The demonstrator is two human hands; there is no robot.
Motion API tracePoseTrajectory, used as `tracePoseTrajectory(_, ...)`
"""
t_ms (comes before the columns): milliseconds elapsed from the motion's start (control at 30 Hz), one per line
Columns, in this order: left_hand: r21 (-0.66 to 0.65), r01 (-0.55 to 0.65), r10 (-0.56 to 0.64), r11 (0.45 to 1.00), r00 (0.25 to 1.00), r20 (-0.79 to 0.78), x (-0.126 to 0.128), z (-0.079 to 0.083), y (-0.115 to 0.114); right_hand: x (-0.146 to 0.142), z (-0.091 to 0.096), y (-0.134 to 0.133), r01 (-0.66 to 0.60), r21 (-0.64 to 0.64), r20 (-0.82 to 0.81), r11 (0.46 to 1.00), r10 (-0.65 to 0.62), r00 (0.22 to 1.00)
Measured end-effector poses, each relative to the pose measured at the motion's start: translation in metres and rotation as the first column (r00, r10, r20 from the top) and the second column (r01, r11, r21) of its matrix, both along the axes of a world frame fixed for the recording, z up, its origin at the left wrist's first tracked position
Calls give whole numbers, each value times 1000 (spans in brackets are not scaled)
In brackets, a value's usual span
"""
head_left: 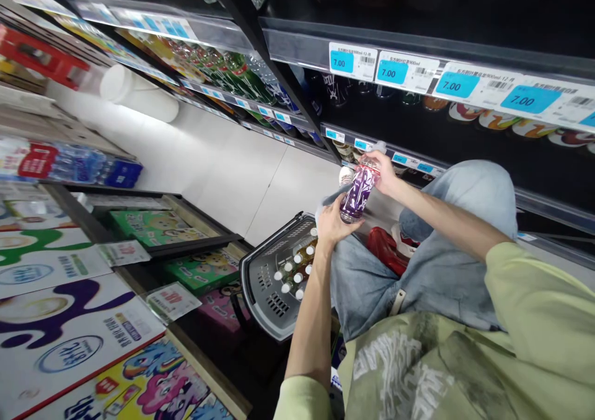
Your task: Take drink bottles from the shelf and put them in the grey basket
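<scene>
Purple-labelled bottle (356, 194), by the left knee, is clamped between the left hand (335, 222) at its lower end and the right hand (382, 171) at its upper end. Beside sits a grey basket (255, 270) of white-capped bottles (297, 268). Shelves (297, 45) stand right, boxes (69, 339) left, pale floor (232, 178) between.

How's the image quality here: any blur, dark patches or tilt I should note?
Head view: the purple bottle is fairly clear and the large price tags readable; the red object and white bucket at upper left look blurred; the floor is bright, the shelf interior near black; the scene is tilted, with wide-angle stretching towards the edges.
</scene>
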State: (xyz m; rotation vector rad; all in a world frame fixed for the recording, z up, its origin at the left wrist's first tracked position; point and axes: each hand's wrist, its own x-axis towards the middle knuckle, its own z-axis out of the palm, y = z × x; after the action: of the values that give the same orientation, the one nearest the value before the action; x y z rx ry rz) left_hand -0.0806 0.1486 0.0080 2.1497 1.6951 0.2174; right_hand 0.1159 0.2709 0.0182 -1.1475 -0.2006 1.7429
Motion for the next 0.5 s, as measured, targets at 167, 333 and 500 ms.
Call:
tracePoseTrajectory(167, 52, -2, 3, 999, 1000, -28, 1, -7, -3, 2, 8, 4, -96, 21, -60, 995, 97, 993)
tracePoseTrajectory(333, 84, -50, 52, 995, 998, -24, 0, -11, -3, 4, 9, 6, -189, -22, 106, 982, 191, 976)
tracePoseTrajectory(500, 67, -37, 39, 997, 999, -35, 2, -6, -2, 6, 6, -1, -39, -163, 94, 986, 55, 994)
